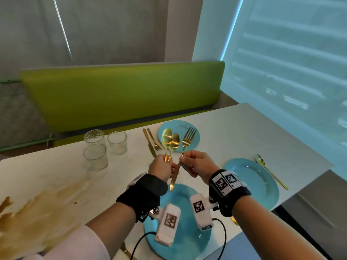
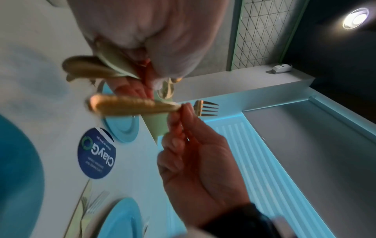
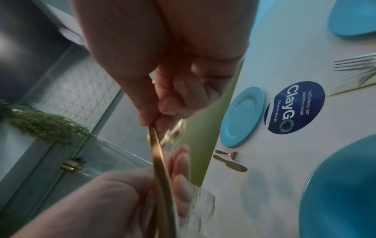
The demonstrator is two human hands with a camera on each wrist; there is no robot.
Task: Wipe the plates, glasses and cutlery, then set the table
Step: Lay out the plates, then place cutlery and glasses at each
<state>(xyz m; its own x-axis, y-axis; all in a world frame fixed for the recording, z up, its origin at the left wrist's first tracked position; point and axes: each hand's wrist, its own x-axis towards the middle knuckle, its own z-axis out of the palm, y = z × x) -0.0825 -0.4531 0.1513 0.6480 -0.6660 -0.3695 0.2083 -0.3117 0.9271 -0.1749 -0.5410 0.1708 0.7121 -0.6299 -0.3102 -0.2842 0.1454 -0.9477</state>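
setting underway: left hand (image 1: 161, 168) grips two spoons (image 1: 170, 140), right hand (image 1: 197, 163) pinches fork (image 1: 187, 139); three plates (image 1: 262, 184) laid, glasses (image 1: 105, 145) still clustered.

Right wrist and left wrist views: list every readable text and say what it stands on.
"ClayGO" - round blue sticker on the white table.
"Let's keep our pantries clean." - same sticker.
"Clean as you go" - same sticker.
Left wrist view: sticker upside down; only "ClayGO" reads, small lines blurred.
Wrist markers: square patterns, no words.

Showing three blue plates (image 1: 179, 126) (image 1: 251, 182) (image 1: 180, 239), three glasses (image 1: 93, 136) (image 1: 117, 141) (image 1: 95, 156), three gold spoons (image 1: 166, 136) (image 1: 175, 140) (image 1: 260, 160), two forks (image 1: 188, 137) (image 1: 155, 141), one knife (image 1: 150, 145).
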